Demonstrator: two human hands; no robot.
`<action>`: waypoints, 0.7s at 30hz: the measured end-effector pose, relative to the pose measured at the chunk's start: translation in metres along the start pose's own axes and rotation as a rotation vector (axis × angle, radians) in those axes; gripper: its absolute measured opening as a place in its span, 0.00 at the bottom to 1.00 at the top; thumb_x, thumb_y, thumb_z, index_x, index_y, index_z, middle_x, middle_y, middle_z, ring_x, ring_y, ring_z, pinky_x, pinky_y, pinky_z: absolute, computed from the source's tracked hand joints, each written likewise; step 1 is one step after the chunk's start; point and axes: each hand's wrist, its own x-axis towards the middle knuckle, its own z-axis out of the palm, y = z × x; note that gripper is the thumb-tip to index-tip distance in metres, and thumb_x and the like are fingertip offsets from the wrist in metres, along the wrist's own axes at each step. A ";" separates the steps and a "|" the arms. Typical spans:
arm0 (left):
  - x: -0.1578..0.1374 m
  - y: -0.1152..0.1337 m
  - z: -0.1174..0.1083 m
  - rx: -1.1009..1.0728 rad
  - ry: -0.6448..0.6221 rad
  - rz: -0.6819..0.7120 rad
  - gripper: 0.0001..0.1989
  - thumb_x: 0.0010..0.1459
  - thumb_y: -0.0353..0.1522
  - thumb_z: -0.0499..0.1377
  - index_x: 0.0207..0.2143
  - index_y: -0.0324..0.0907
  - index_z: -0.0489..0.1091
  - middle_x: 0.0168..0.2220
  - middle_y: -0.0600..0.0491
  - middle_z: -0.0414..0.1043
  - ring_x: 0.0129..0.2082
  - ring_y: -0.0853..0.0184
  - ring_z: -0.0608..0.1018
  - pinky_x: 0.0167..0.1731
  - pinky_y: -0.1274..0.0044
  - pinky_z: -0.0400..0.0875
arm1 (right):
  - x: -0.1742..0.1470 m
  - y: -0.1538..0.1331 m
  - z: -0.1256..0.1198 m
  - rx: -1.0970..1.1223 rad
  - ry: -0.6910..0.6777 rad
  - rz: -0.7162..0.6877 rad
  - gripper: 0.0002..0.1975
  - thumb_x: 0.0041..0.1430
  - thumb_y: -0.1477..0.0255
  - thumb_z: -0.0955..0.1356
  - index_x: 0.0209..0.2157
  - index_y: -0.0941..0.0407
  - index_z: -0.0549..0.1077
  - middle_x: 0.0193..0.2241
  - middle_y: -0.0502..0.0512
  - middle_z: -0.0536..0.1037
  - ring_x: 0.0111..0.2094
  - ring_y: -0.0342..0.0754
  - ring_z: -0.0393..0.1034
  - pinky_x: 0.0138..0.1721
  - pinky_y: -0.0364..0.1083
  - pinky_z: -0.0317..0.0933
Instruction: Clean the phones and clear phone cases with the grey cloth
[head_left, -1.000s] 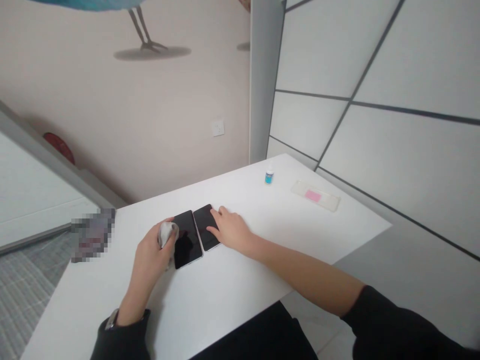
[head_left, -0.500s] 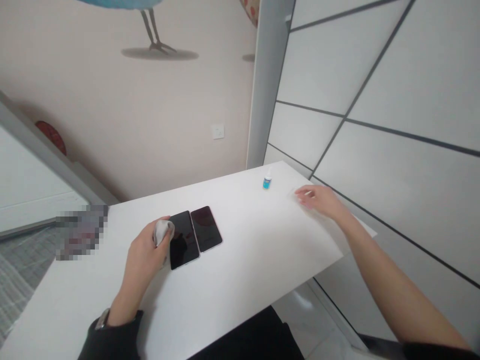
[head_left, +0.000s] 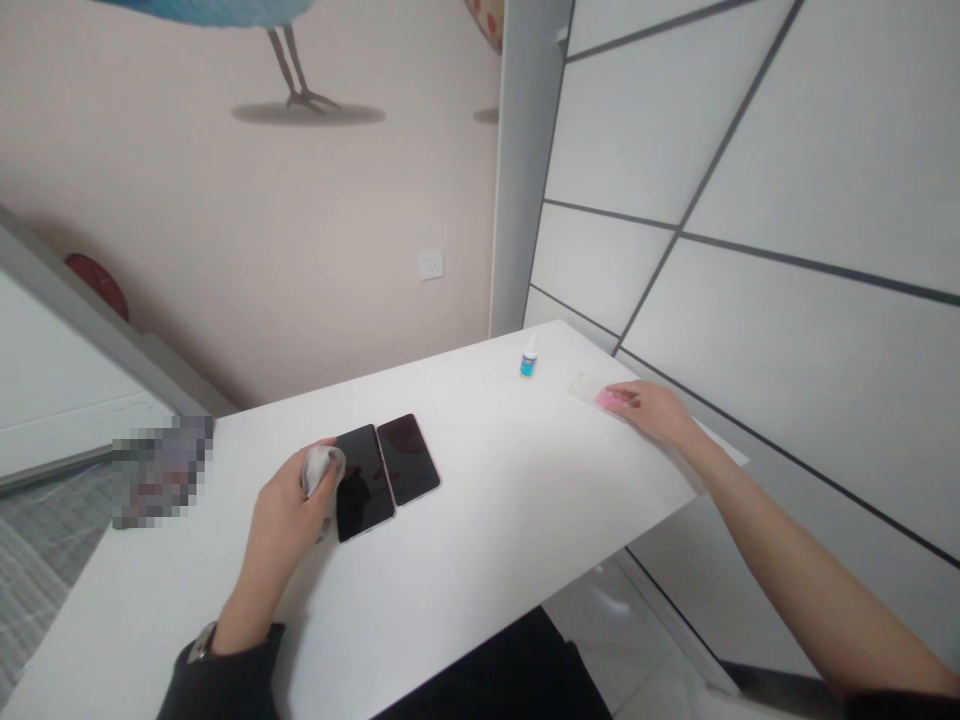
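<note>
My left hand (head_left: 279, 510) is closed around a bunched grey-white cloth (head_left: 322, 470) at the left edge of a black-screened tablet (head_left: 365, 485). Close against that tablet on the right lies a second dark-screened tablet (head_left: 409, 458); both are flat, screens up. Over on the right part of the table, my right hand (head_left: 655, 410) rests its fingers on a thin, flat packet (head_left: 583, 387), clear at one end and pink by the fingertips. Its near part is hidden under the hand. A small bottle (head_left: 528, 364) with a blue label and white top stands upright left of the packet.
The white table (head_left: 480, 560) reaches to the wall and to white panels (head_left: 795, 380) on the right. A blurred-out item (head_left: 165, 475) lies at its left edge. A wall socket (head_left: 430, 265) is above the back edge.
My right hand has shifted slightly right and back along the packet, so its pink part now shows. My left hand and the cloth have stayed nearly still. The view has turned a little.
</note>
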 end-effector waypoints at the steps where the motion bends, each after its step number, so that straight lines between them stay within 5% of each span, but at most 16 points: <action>1: 0.000 0.000 0.000 0.001 0.001 0.004 0.23 0.61 0.48 0.50 0.49 0.46 0.73 0.47 0.47 0.80 0.48 0.50 0.80 0.48 0.64 0.73 | 0.000 0.000 0.000 0.004 0.002 0.004 0.20 0.60 0.64 0.70 0.52 0.56 0.78 0.49 0.62 0.82 0.43 0.57 0.78 0.44 0.50 0.69; 5: -0.001 -0.001 0.000 0.003 0.003 0.014 0.24 0.61 0.48 0.50 0.50 0.46 0.73 0.49 0.46 0.80 0.50 0.50 0.80 0.50 0.63 0.72 | 0.000 0.000 0.002 0.032 -0.006 0.021 0.23 0.59 0.61 0.70 0.54 0.56 0.77 0.42 0.61 0.84 0.40 0.57 0.78 0.43 0.51 0.68; 10: 0.000 -0.003 0.001 0.003 0.019 0.003 0.23 0.60 0.47 0.51 0.50 0.46 0.74 0.47 0.47 0.80 0.47 0.51 0.81 0.49 0.64 0.73 | 0.002 0.000 -0.003 0.089 -0.050 0.038 0.17 0.62 0.59 0.67 0.43 0.55 0.80 0.36 0.58 0.84 0.34 0.53 0.78 0.37 0.47 0.69; 13: 0.000 -0.005 0.002 0.007 0.015 0.019 0.23 0.61 0.47 0.51 0.49 0.45 0.74 0.47 0.47 0.81 0.47 0.51 0.81 0.49 0.64 0.73 | 0.013 -0.001 -0.013 0.072 0.018 0.095 0.18 0.61 0.62 0.68 0.48 0.57 0.76 0.36 0.60 0.84 0.31 0.52 0.77 0.32 0.46 0.67; 17: 0.001 -0.006 0.003 0.003 0.004 0.024 0.24 0.61 0.46 0.50 0.51 0.44 0.74 0.49 0.46 0.80 0.49 0.50 0.80 0.50 0.63 0.72 | 0.045 -0.007 -0.022 -0.030 0.178 0.134 0.28 0.58 0.68 0.70 0.60 0.59 0.66 0.48 0.66 0.79 0.41 0.55 0.76 0.40 0.49 0.66; 21: 0.001 -0.009 0.004 -0.003 0.020 0.026 0.23 0.61 0.47 0.50 0.50 0.45 0.74 0.49 0.45 0.80 0.49 0.50 0.80 0.50 0.63 0.72 | 0.078 -0.015 -0.014 -0.148 0.189 0.114 0.18 0.59 0.74 0.66 0.51 0.57 0.73 0.43 0.66 0.80 0.46 0.61 0.73 0.45 0.53 0.62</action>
